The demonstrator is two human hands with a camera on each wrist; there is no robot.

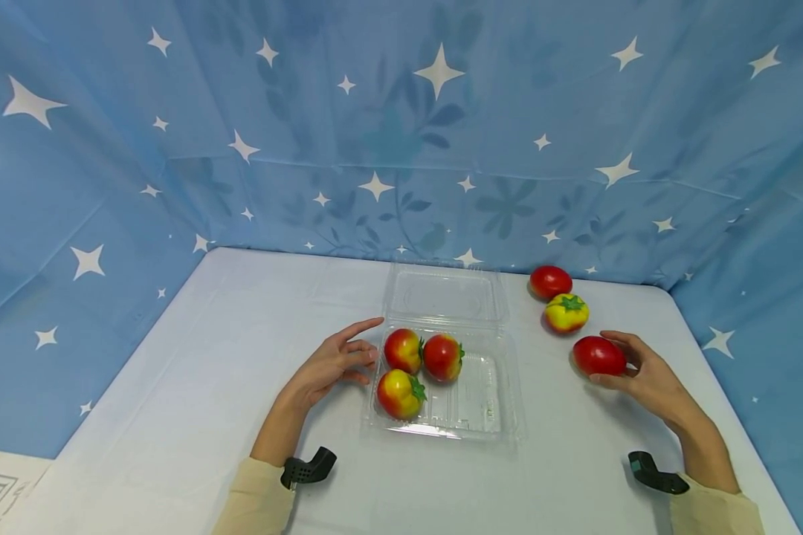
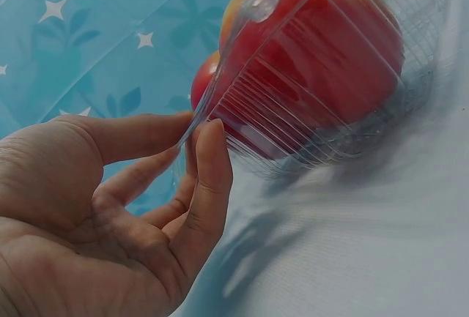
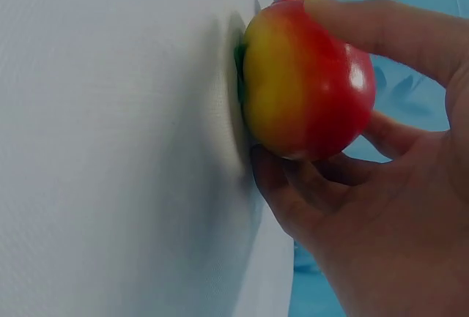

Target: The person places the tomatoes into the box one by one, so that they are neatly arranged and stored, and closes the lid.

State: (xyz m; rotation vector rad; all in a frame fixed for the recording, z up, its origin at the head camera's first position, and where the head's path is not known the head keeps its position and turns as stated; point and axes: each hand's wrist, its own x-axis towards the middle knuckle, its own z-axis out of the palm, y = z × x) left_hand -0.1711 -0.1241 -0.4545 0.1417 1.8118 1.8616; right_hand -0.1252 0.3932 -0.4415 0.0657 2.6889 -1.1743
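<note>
My left hand pinches the left rim of a clear plastic clamshell box between thumb and fingertips, as the left wrist view shows. The box lies with its lid folded back. Inside, on the left side, are three red-and-yellow tomatoes with green leafy tops, one in front and two behind. Off to the right, my right hand grips another tomato between thumb and fingers. Its green top faces down, close over the white table in the right wrist view.
Two more tomatoes, one red side up and one yellow with its green top up, sit at the back right of the white table. A blue star-patterned curtain hangs behind and along both sides.
</note>
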